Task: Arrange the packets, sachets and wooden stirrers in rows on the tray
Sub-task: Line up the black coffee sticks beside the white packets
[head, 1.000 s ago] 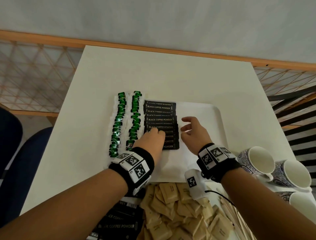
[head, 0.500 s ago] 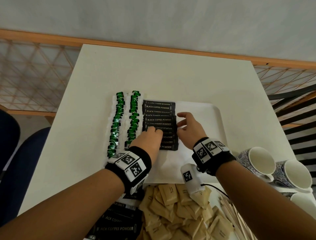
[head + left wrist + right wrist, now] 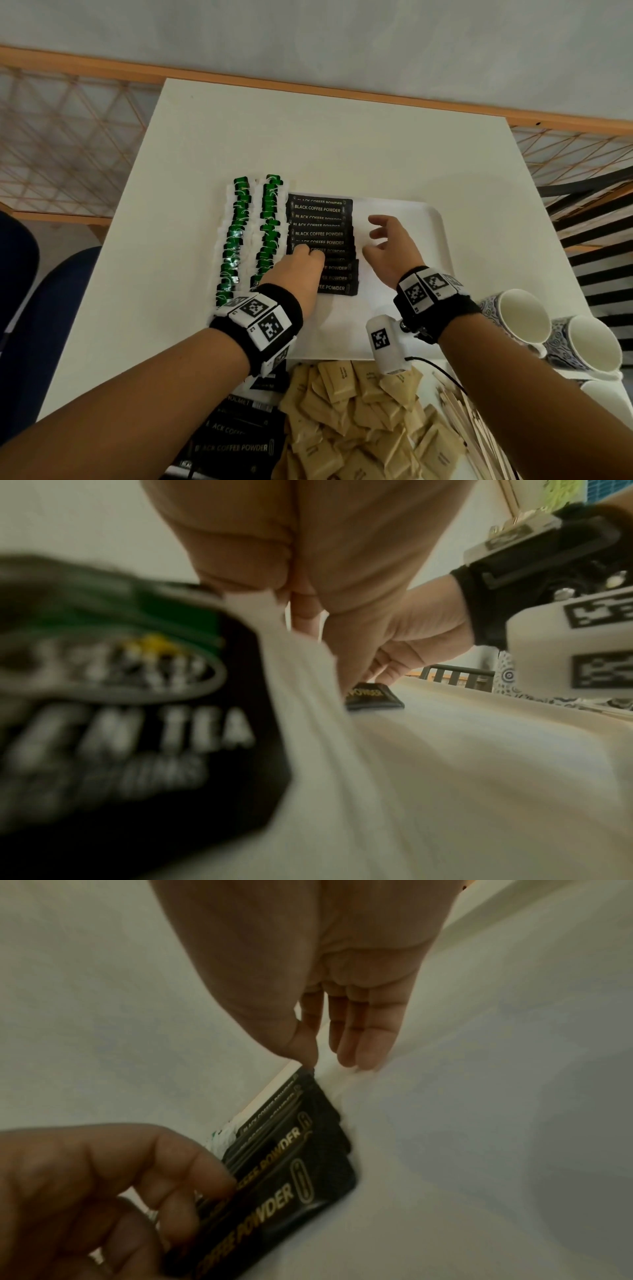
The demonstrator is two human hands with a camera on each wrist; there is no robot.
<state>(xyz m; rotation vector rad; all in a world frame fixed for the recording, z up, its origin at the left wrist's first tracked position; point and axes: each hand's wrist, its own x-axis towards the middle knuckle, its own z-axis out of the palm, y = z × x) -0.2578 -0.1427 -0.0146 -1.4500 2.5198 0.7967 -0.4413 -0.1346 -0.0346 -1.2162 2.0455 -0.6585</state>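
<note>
Head | left hand (image 3: pixel 298 274) fingers flat on coffee packets (image 3: pixel 320 233) | right hand (image 3: pixel 390 250) spread, empty, over bare tray (image 3: pixel 411 219)

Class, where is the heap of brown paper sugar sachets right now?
In the head view, the heap of brown paper sugar sachets lies at the near edge, just below the white tray, between loose black coffee packets on its left and wooden stirrers on its right.

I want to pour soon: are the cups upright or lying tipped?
Tipped, it seems. The cups at the right edge show their white insides sideways towards the camera. Whether they lean on something is hidden.
</note>
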